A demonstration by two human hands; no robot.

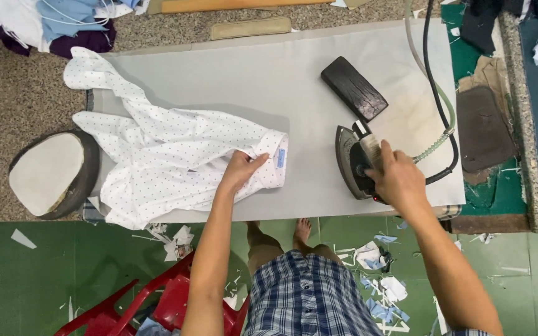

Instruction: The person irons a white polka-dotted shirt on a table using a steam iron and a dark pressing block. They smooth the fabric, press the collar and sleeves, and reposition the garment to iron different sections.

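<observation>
A white dotted shirt (pixel 157 155) lies crumpled on the left half of the grey ironing table (pixel 281 81). My left hand (pixel 241 169) pinches the shirt near its collar, beside a small blue label (pixel 280 157). My right hand (pixel 397 177) is closed around the handle of a dark steam iron (pixel 351 163), which rests on the table to the right of the shirt. The iron's hose and black cable (pixel 438 106) run off toward the back right.
A black rectangular block (pixel 353 88) lies just behind the iron. An oval padded form (pixel 50 173) sits at the table's left end. Piled cloth (pixel 51 22) is at the back left. A red plastic chair (pixel 157 302) and paper scraps are on the green floor below.
</observation>
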